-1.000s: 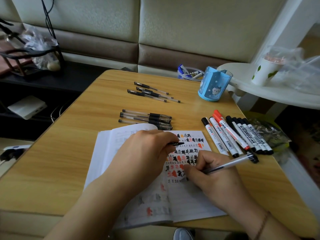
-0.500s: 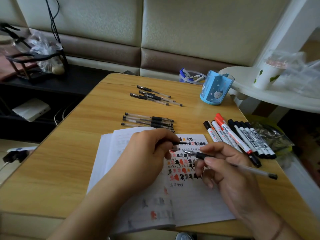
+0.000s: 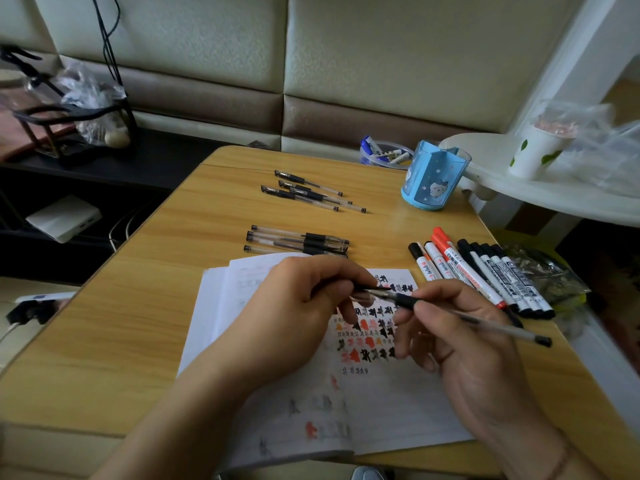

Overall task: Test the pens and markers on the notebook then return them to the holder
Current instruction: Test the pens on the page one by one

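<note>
The open notebook [image 3: 311, 393] lies on the wooden desk [image 3: 138, 323], and its lower edge reaches almost to the near edge of the desk. Above the notebook, the left hand [image 3: 298, 313] pinches a black pen cap [image 3: 369, 288] between thumb and fingers, and the right hand [image 3: 464, 337] grips a clear gel pen [image 3: 478, 320] near its black grip part. The tip of this pen points at the cap and the two meet just over the page with black and red test marks; the back end of the pen goes out past the right edge of the notebook. Just behind the notebook lies a group of clear pens [image 3: 298, 240], touching its far edge, and farther behind lies a second group of pens [image 3: 311, 192]. To the right of the notebook a row of markers [image 3: 485, 271] lies close together near the right edge of the desk. The blue holder [image 3: 434, 178] stands well behind the notebook, at the far right corner of the desk. Bare wood shows left of the notebook, up to the left edge of the desk.
</note>
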Motion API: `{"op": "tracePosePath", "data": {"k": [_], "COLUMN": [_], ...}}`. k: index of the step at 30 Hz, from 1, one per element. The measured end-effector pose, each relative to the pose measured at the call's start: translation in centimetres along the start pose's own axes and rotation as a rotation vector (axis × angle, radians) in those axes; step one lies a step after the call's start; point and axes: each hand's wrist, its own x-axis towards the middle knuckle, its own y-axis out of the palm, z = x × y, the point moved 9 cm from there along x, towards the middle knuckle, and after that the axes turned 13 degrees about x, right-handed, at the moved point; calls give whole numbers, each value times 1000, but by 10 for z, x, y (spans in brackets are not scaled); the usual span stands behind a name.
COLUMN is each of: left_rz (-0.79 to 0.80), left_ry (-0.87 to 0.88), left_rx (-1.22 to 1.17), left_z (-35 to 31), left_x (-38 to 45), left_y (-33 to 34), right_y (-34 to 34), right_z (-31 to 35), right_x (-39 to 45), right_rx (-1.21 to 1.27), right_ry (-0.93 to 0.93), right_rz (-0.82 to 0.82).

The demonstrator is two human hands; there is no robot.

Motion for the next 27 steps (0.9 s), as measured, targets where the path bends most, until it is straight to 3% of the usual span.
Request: {"op": "tracePosePath", "data": {"k": [13,23,27], "left_rz": [11,-55,-14], "left_ry": [-13,-21,-50], "left_rx": [12,-108,-207], "left_z": [2,7,5], "left_x": [-2,-2,-2], "left_y": [5,-3,4], "right_y": [3,11,11], "right_z": [-3,2,4], "right_x": [0,-5,0], "right_rx": [-107,-152,-246], "right_ry": [-9,-107,-122], "right_rz": [-57,-174,-258]}}
